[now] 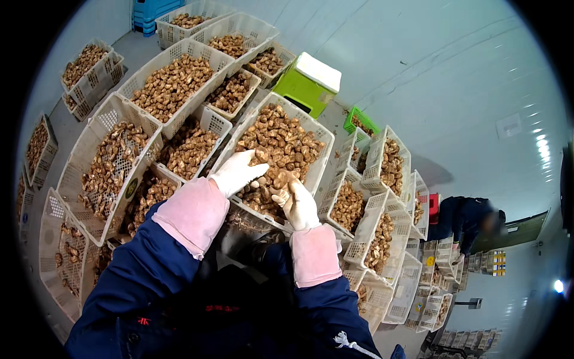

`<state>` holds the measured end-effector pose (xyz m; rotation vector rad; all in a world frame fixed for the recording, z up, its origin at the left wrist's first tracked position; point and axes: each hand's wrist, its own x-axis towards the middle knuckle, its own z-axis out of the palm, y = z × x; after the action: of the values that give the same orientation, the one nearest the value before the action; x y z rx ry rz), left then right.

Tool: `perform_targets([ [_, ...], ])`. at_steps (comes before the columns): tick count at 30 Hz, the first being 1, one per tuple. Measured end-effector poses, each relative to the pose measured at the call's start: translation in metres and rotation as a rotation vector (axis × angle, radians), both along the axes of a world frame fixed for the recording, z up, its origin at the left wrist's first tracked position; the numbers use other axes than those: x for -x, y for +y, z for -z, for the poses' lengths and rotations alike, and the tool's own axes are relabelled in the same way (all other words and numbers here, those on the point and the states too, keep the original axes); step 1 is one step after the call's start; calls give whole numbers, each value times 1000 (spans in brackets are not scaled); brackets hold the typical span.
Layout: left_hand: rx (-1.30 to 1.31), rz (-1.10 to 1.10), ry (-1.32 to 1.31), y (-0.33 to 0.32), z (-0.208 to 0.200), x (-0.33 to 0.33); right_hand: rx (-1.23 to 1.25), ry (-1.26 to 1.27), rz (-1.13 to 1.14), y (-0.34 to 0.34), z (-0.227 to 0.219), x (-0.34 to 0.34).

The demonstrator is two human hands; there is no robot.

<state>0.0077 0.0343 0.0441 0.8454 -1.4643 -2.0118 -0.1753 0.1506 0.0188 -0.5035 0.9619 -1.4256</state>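
Right in front of me stands a white perforated plastic crate [326,140], heaped with brown mushrooms [287,140] that look like shiitake. Over its near left side my left hand [236,173], in a white glove, has its fingers curled on a mushroom [259,157]. My right hand [301,206], gloved the same way, reaches over the near right part of the heap. Its thumb and fingers are closed round another mushroom [281,179], partly hidden by the glove. Pink cuffs cover both wrists, below dark blue sleeves.
White mushroom crates, some stacked, crowd the left [107,161] and right [382,233]. Behind the middle crate stands a lime-green box [305,87] with a white lid; a green basket [360,121] is near the wall. At far right another person [472,218] bends over crates.
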Motion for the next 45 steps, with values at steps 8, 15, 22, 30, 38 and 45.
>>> perform_targets([
  [8,-261,190,-59,1,11,4,54,550,32,-7,19,-21],
  [15,-160,378,-104,1,6,11,7,317,138,-1,8,-11],
  [22,-205,224,-6,4,10,15,-87,813,195,0,-1,0],
  [30,-28,204,-36,10,13,10,56,1348,152,9,5,-26],
  [38,-351,65,316,8,26,2,174,1541,85,3,-17,-26],
  [45,-451,-279,668,14,-22,-96,217,1478,47,-1,-22,-36],
])
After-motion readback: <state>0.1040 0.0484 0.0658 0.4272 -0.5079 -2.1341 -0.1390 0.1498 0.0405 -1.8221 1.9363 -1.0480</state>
